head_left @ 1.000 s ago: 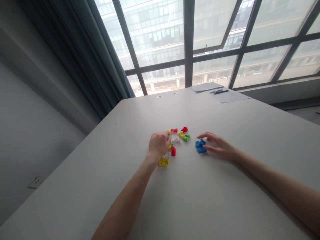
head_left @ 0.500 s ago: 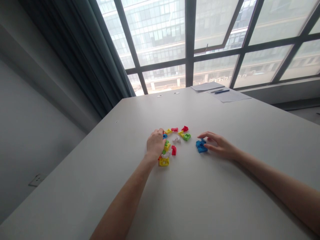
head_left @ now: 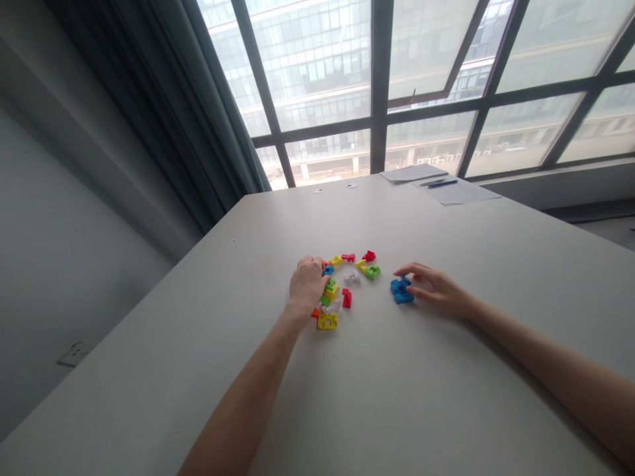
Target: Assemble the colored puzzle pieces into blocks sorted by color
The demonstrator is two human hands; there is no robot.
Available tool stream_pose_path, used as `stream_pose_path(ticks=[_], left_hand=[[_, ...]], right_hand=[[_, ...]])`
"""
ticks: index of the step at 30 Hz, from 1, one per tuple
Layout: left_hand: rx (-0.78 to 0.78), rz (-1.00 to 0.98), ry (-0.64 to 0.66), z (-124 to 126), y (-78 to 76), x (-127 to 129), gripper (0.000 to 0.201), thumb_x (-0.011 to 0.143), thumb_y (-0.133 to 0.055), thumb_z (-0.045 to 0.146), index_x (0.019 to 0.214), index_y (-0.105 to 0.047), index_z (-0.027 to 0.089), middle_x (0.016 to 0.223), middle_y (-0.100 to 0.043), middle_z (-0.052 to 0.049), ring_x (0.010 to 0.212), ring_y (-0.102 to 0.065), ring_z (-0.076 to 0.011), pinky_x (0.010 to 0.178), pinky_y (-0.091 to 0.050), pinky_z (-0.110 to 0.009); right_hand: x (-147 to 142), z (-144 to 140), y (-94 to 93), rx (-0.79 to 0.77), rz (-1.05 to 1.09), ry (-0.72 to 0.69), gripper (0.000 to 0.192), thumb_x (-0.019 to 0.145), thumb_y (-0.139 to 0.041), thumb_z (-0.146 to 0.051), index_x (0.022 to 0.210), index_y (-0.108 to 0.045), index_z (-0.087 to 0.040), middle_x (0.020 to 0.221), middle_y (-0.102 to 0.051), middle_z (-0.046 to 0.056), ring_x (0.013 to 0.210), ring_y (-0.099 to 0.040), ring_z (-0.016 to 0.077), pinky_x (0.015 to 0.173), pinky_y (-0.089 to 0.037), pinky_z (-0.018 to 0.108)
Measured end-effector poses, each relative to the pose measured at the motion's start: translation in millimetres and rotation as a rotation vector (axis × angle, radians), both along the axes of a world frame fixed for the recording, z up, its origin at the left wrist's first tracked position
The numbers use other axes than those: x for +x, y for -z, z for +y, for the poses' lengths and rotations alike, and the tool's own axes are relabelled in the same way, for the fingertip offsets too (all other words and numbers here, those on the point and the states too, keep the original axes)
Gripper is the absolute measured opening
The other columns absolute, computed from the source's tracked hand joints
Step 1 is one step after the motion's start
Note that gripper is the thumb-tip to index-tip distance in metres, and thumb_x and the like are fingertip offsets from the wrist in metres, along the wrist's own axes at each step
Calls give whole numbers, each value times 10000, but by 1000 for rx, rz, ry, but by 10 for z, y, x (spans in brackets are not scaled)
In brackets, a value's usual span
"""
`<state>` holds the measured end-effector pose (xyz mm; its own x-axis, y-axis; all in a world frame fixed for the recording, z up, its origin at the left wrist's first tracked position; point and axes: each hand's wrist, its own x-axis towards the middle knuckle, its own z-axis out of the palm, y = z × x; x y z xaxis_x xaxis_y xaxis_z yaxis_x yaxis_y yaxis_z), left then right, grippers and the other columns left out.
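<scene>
My left hand (head_left: 307, 287) lies over the left side of a loose group of small plastic building blocks, its fingers curled down and partly hidden; what they hold, if anything, cannot be made out. Beside its thumb are a blue block (head_left: 327, 270), green and yellow blocks (head_left: 331, 291) and a white block (head_left: 332, 307). Closer to me lies a yellow block with a square hole (head_left: 327, 322). To the right, my right hand (head_left: 435, 291) rests on the table, thumb and forefinger around a blue building block (head_left: 401, 291) that stays on the tabletop.
Red (head_left: 346, 298), white (head_left: 352, 277) and green (head_left: 372, 272) blocks lie between the hands, with more red and yellow ones behind. Papers (head_left: 464, 190) and a blue pen (head_left: 442, 183) lie at the white table's far edge, before the window. A dark curtain (head_left: 163, 99) hangs left.
The view has shifted slightly, so everything sits a little further right. Both hands keep nearly the same places, and the blocks show no clear movement.
</scene>
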<state>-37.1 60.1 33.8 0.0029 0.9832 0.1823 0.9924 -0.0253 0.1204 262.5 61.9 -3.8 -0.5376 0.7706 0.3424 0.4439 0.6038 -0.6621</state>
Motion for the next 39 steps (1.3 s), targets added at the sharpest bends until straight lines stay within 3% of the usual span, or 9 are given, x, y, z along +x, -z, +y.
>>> stream_pose_path(ticks=[12,17,19,22,26,32,39], left_hand=[[43,-75,56,0,-25,-7,85,833,-682,206,911,-652,192,997,-616,-60,976,-604,-208,815,-507,-282],[237,-391,271,-71,-77,156,72,860,-640,151,907,-597,184,972,-653,-43,848,-649,-163,798,-535,-286],[278,-522,379,-139,-32,303,93,873,-627,164,935,-566,198,945,-665,-31,860,-660,-159,806,-546,-293],[261,-674,467,-279,115,553,286,853,-664,205,1075,-486,226,996,-668,-31,769,-673,-141,697,-570,-277],[273,-635,512,-470,313,776,416,822,-709,229,1129,-429,250,1016,-689,-26,788,-688,-158,709,-578,-303],[319,-565,563,-563,390,792,367,829,-704,284,1080,-440,242,993,-684,-27,835,-691,-177,701,-574,-294],[342,-622,581,-506,415,739,306,885,-630,338,1119,-456,244,968,-662,-17,855,-670,-156,764,-569,-296]], right_hand=[[-3,-6,-2,-1,-9,9,322,897,-519,-402,1153,-614,-232,1149,-648,99,1034,-618,264,893,-501,417],[-4,11,20,64,-1,122,285,896,-520,-404,1102,-633,-242,1135,-655,82,1060,-609,262,931,-477,427],[-14,8,18,117,27,190,253,898,-519,-406,1044,-639,-239,1081,-670,80,1026,-617,260,924,-472,444],[-54,-32,-10,174,94,246,225,897,-529,-419,975,-634,-236,998,-682,73,973,-623,257,893,-477,447],[-138,-126,-71,162,148,195,234,882,-567,-448,959,-625,-235,963,-683,69,937,-623,249,859,-484,422],[-250,-209,-111,141,128,158,251,834,-633,-479,872,-631,-230,860,-693,51,822,-619,231,812,-470,409],[-278,-223,-105,123,176,178,234,828,-643,-451,902,-626,-229,904,-705,52,858,-640,234,823,-494,404]])
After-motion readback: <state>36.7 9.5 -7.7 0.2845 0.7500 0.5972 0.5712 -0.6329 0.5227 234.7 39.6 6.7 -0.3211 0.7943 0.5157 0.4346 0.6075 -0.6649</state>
